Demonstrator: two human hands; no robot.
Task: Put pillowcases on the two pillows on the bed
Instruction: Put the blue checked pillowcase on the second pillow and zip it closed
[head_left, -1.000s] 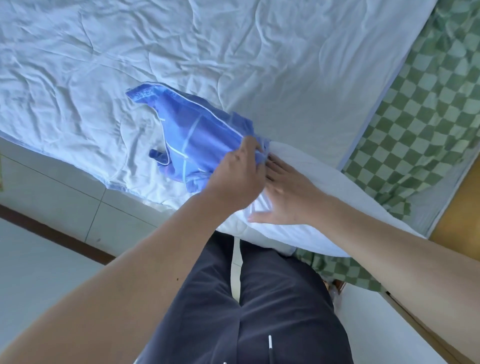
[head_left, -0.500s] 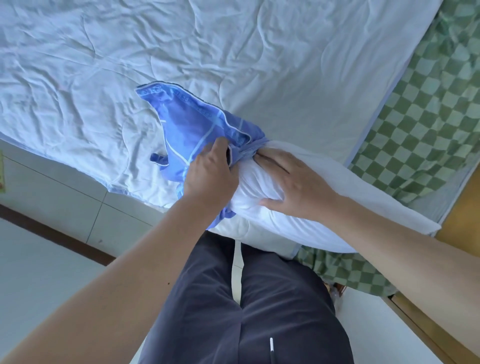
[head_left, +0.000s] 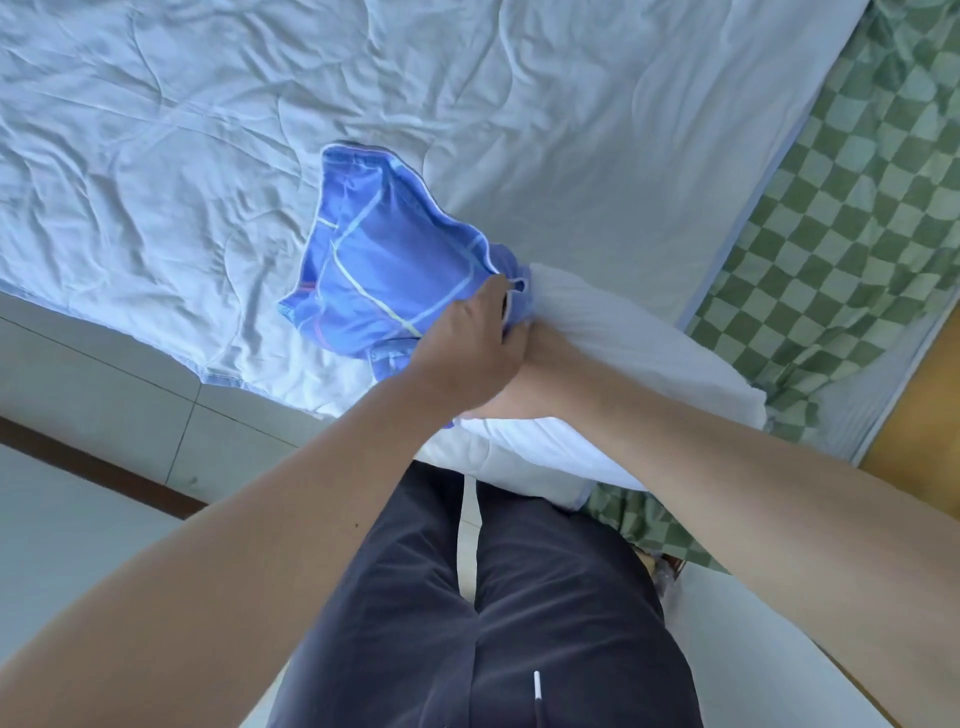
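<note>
The person stands at the edge of the bed (head_left: 156, 156), looking down at both arms. The left hand (head_left: 470, 345) pinches the open edge of the blue pillowcase (head_left: 384, 265), with the fingers curled round the cloth. The blue pillowcase has thin light lines on it and lies bunched on the pale blue quilt (head_left: 571, 130), just past the end of the white pillow (head_left: 623, 353). The white pillow lies at the near edge of the bed, and its far end touches the mouth of the pillowcase. The right hand (head_left: 540, 364) rests on the end of the pillow, right beside the left hand. The left hand covers most of its fingers, so it is hard to tell if they grip the pillow or just press on it. A green checked sheet (head_left: 831, 234) lies to the right of the quilt. The person's dark trousers (head_left: 467, 623) show at the bottom.
</note>
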